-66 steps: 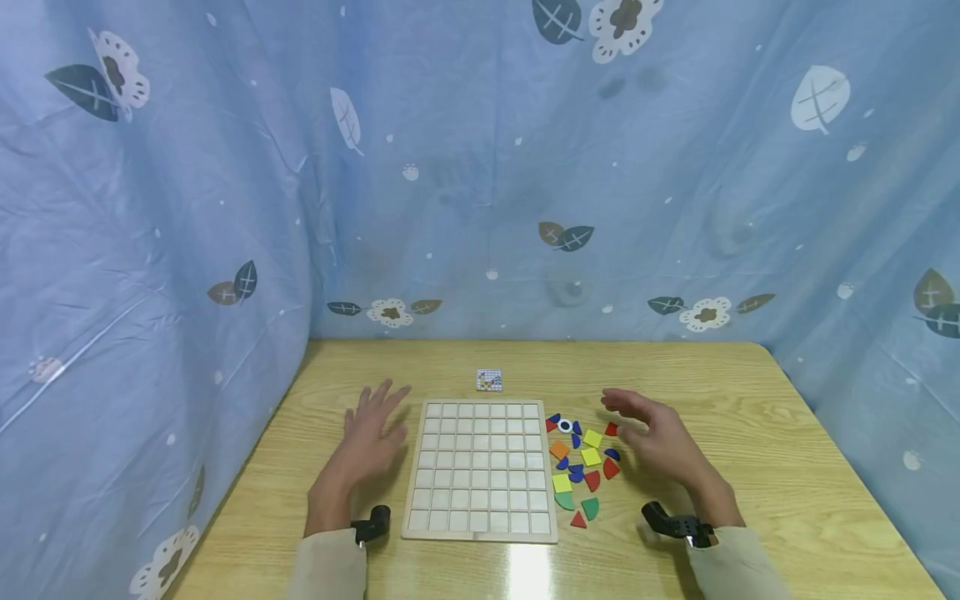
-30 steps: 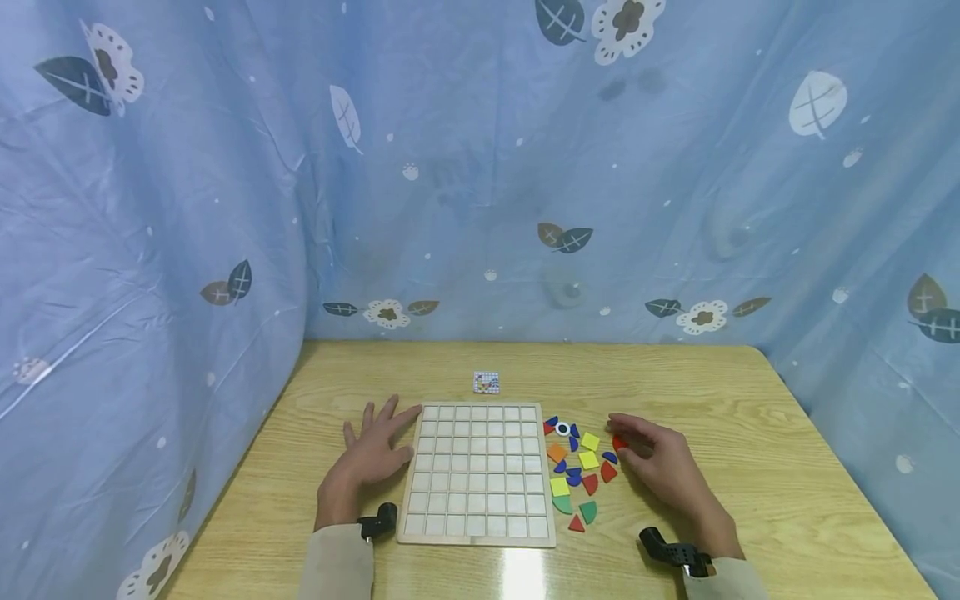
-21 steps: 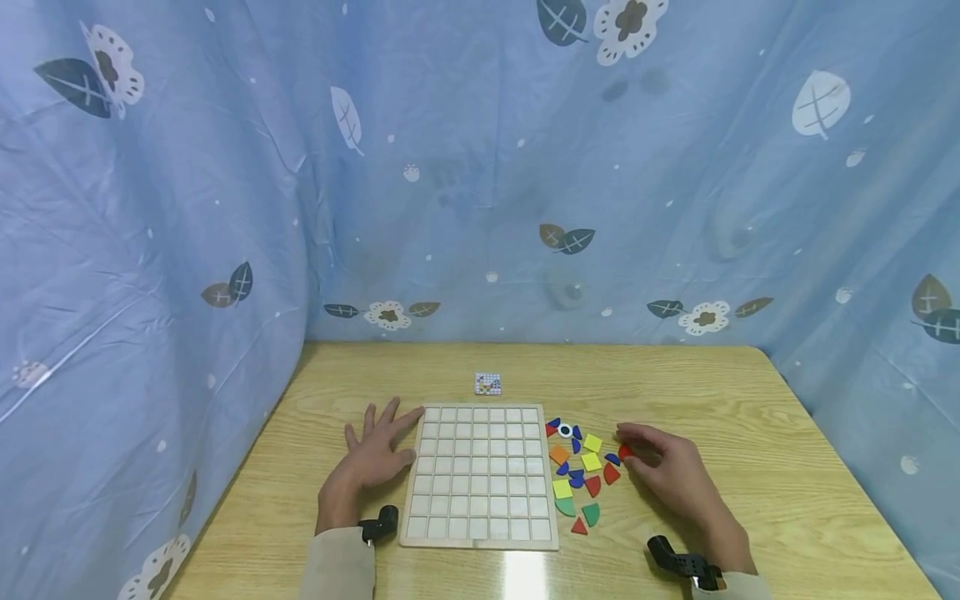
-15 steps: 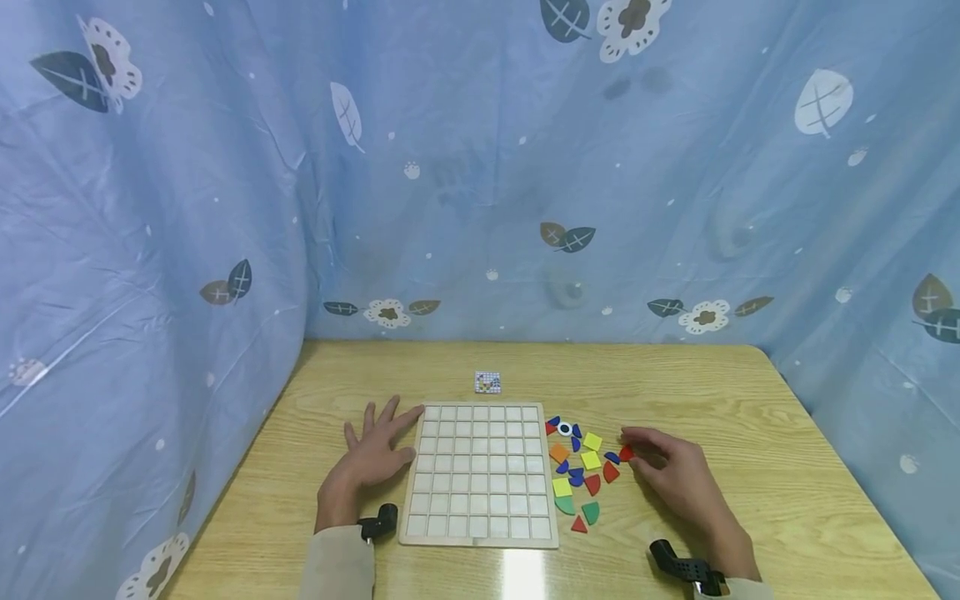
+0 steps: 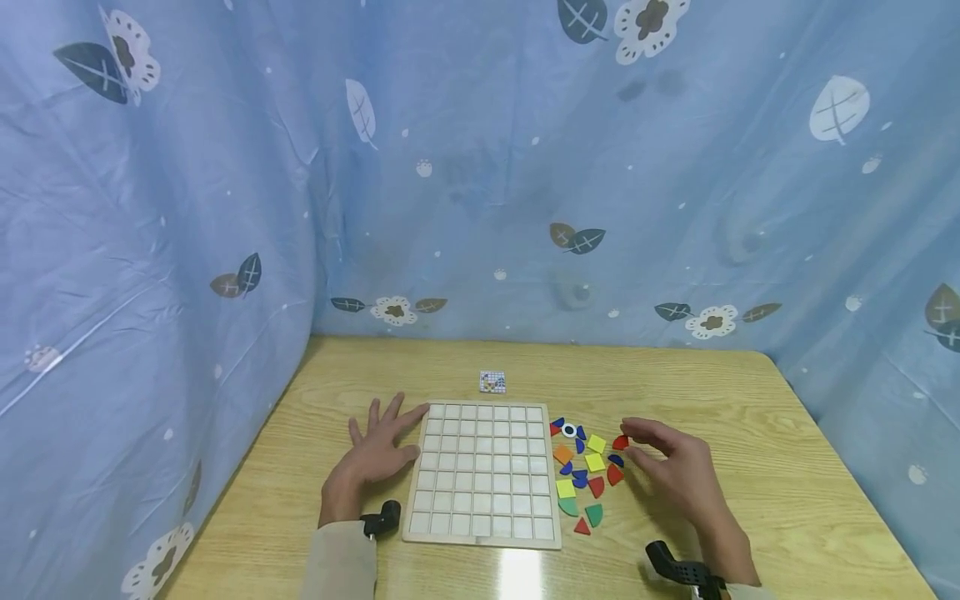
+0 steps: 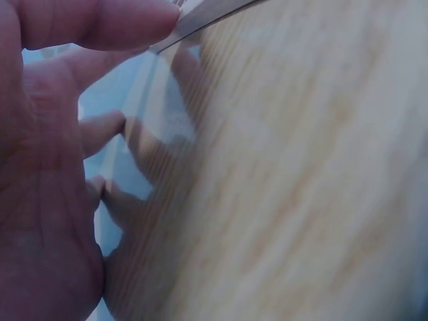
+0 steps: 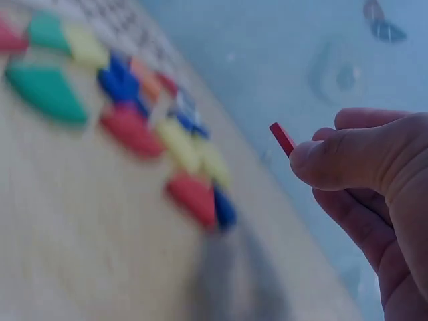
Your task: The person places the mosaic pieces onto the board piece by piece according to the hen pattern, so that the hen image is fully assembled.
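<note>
My left hand lies spread on the table at the left of a square wooden grid board, index fingertip and thumb at its left edge. The left wrist view shows the thumb against the board's side. My right hand pinches a red quarter-circle block between thumb and fingers. In the right wrist view that block is held up above the table, seen edge-on, and partly covered by the thumb. A blue half-circle block and a red quarter-circle block lie just below it.
Several loose blocks lie right of the board, among them a yellow square, an orange square, a green quarter-circle, a red triangle and a white ring-shaped piece. A small pattern card lies behind the board. Blue curtain surrounds the table.
My left hand has come down to the board's left edge. The right hand has taken hold of the red quarter-circle block, drawn it rightward, and now lifted it.
</note>
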A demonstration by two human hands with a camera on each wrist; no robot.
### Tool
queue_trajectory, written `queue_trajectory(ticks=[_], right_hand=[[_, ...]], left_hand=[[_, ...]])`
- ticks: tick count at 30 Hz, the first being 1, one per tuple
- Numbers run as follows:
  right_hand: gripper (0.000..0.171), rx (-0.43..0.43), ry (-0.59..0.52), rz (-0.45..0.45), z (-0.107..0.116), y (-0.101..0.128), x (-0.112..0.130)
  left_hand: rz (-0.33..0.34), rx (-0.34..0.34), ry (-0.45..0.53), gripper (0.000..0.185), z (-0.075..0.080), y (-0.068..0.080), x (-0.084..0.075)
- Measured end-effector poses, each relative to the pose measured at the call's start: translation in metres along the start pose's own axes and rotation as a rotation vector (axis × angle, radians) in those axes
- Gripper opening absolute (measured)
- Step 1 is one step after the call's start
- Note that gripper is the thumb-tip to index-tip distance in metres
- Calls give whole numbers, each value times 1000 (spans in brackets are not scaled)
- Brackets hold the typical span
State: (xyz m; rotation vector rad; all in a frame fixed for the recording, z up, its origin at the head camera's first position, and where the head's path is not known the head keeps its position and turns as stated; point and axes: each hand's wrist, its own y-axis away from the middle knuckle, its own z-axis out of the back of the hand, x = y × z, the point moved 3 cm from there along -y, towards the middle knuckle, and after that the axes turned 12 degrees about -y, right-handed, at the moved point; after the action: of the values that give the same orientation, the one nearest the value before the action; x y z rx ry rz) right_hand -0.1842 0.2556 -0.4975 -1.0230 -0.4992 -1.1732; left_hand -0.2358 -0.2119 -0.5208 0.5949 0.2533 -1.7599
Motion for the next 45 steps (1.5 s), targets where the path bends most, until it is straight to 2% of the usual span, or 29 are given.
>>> queue_trajectory(ticks=[10,19,25,30,36,45], right_hand=[[39,54,-112,118,-35,-32,43],[40,154,-202,65,-77,-59,71],[39,196,-259,93,-106,-72,84],[33,237,-304,115,-136,-80,90],[34,271,-314,65,-170,-82,91],[35,352,-325,68,-205,-80,82]], left_hand=[[-7,-8,20,72,0,0,0],[-10,-16,19,72,0,0,0],[6,-22,19,72,-1,2,-1],[11,-32,2,72,0,4,-3],[28,-36,-29,72,-3,2,-1],[28,-37,-29,71,-2,0,1]])
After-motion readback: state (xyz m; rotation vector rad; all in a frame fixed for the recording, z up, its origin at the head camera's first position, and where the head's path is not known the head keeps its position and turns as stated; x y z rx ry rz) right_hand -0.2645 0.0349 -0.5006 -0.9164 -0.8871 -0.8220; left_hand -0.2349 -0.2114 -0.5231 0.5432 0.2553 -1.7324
